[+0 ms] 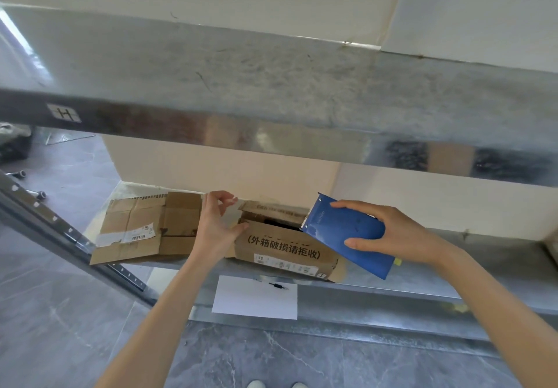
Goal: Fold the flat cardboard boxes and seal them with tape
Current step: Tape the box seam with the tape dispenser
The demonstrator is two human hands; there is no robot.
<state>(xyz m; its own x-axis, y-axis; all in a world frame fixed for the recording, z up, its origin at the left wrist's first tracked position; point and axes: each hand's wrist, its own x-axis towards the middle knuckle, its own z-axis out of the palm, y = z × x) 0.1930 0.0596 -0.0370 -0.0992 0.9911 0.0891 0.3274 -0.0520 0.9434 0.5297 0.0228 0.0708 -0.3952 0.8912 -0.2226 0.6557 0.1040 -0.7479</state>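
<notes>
A brown cardboard box (pixel 283 251) with black Chinese print lies on the lower metal shelf, its top partly open. My left hand (pixel 216 226) is at the box's left end, thumb on its front edge and fingertips pinching a strip of clear tape above it. To the right, my right hand (pixel 389 233) grips a blue tape dispenser (pixel 347 233) with its toothed edge over the box's opening. A flattened cardboard box (pixel 136 230) with a torn white label lies on the shelf to the left.
An upper metal shelf (pixel 271 91) juts out overhead, close above the work spot. A white paper sheet (pixel 255 300) with a small black object lies below the shelf edge. A grey slotted upright (pixel 60 230) slants at left. Grey tiled floor lies beneath.
</notes>
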